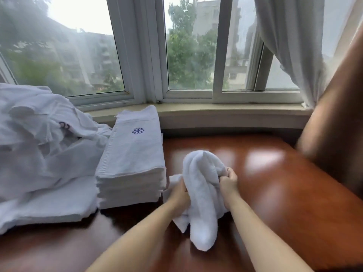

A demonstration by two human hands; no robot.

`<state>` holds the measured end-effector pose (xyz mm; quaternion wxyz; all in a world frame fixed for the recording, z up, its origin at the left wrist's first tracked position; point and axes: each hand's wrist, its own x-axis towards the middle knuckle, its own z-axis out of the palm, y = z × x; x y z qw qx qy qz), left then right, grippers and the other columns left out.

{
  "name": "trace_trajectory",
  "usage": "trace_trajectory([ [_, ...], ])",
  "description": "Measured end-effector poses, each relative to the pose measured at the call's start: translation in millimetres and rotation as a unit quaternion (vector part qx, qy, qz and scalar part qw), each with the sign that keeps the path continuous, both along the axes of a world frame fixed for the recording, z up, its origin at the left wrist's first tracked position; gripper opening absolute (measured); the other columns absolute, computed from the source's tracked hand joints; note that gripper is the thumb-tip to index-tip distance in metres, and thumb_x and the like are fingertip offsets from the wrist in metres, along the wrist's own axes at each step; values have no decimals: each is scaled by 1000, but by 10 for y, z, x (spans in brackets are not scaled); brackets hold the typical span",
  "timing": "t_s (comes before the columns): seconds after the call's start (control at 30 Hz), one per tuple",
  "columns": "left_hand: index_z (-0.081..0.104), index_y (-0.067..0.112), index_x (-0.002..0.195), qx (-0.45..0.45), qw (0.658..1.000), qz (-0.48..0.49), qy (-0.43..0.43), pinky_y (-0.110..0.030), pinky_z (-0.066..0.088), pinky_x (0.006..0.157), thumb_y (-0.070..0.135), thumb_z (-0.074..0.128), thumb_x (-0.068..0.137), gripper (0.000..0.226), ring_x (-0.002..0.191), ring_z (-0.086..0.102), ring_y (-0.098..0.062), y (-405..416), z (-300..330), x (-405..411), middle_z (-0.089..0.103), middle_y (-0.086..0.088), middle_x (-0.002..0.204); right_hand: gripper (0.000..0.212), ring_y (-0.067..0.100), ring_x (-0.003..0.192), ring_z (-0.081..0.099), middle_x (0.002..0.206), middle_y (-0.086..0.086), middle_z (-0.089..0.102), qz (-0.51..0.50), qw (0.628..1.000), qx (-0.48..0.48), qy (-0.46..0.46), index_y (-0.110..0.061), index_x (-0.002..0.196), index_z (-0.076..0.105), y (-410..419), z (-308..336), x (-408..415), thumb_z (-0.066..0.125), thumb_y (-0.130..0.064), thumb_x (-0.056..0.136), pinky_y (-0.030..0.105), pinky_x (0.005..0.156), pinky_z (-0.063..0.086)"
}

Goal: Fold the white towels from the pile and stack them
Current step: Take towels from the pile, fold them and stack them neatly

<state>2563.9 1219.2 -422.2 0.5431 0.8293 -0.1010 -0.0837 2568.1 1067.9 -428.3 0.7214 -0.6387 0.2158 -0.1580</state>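
A crumpled white towel (202, 193) hangs bunched over the brown table (284, 193), its lower end touching the tabletop. My left hand (179, 195) grips its left side and my right hand (228, 182) grips its right edge near the top. To the left stands a neat stack of folded white towels (132, 163) with a blue flower logo on top. Further left lies the loose pile of unfolded white towels (39, 150).
A window sill (225, 112) and windows run along the back of the table. A white curtain (290, 46) hangs at the upper right, beside a brown slanted panel (337, 124). Bare tabletop extends to the right of the held towel.
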Motion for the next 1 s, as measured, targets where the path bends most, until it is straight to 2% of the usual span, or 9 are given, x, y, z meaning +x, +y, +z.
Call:
trace_trajectory([
  [0.07, 45, 37, 87, -21, 999, 9, -36, -5, 46, 60, -10, 50, 90, 47, 71, 61, 10, 74, -205, -44, 54, 18, 86, 28, 21, 71, 49, 70, 2, 54, -26, 999, -21, -17, -19, 69, 49, 26, -214, -83, 39, 7, 74, 35, 61, 42],
  [0.2, 53, 17, 82, -40, 995, 1, -92, -7, 41, 53, 19, 55, 91, 10, 62, 53, 8, 237, -391, -125, 55, 9, 73, 22, 23, 80, 57, 82, 4, 60, -49, 996, -77, -24, -21, 80, 49, 154, -345, -381, 43, 0, 77, 41, 73, 51],
  [0.33, 60, 7, 89, -87, 995, -16, -52, -26, 51, 67, 22, 60, 91, 15, 72, 60, -9, 392, -456, -217, 62, 0, 75, 26, 23, 83, 60, 88, 5, 63, -22, 995, -85, -39, -22, 88, 49, 306, -365, -665, 44, 1, 77, 42, 77, 53],
  [0.4, 60, 3, 86, -102, 993, -27, -60, -21, 49, 61, 19, 60, 92, 17, 66, 59, -5, 414, -463, -257, 61, 1, 69, 26, 25, 84, 60, 88, 7, 62, -13, 995, -86, -45, -20, 89, 49, 303, -380, -713, 44, 1, 76, 44, 78, 54],
  [0.5, 57, 13, 73, -119, 990, -19, -73, -11, 42, 49, 17, 58, 92, 20, 52, 53, 6, 389, -467, -336, 57, 13, 55, 22, 29, 86, 62, 88, 6, 63, -12, 994, -105, -43, -24, 89, 48, 276, -417, -724, 45, -5, 78, 47, 78, 53],
  [0.63, 53, 15, 71, -122, 989, -16, -82, -13, 41, 51, 15, 57, 93, 22, 54, 51, 2, 382, -535, -327, 54, 13, 54, 15, 20, 78, 62, 83, -1, 64, -23, 987, -152, -51, -34, 83, 46, 299, -484, -703, 47, -20, 77, 40, 72, 54],
  [0.8, 57, 14, 80, -104, 989, -20, -100, -18, 47, 60, 9, 54, 93, 15, 63, 54, -3, 362, -552, -232, 58, 7, 68, 8, 20, 76, 63, 80, -2, 65, -30, 983, -166, -66, -34, 81, 46, 262, -518, -582, 49, -27, 78, 39, 70, 55],
  [0.93, 56, 13, 74, -80, 989, -6, -123, -12, 41, 50, 17, 56, 92, 19, 53, 50, 2, 340, -570, -118, 53, 14, 55, 9, 21, 78, 64, 81, -2, 66, -26, 984, -161, -66, -35, 80, 47, 224, -505, -461, 51, -28, 77, 41, 72, 56],
  [1.0, 55, 20, 66, -47, 989, 7, -138, -9, 39, 46, 22, 56, 91, 24, 49, 49, 6, 330, -545, -83, 53, 17, 50, 8, 21, 77, 64, 80, -2, 65, -26, 984, -161, -69, -35, 80, 47, 202, -505, -419, 51, -30, 77, 40, 71, 56],
])
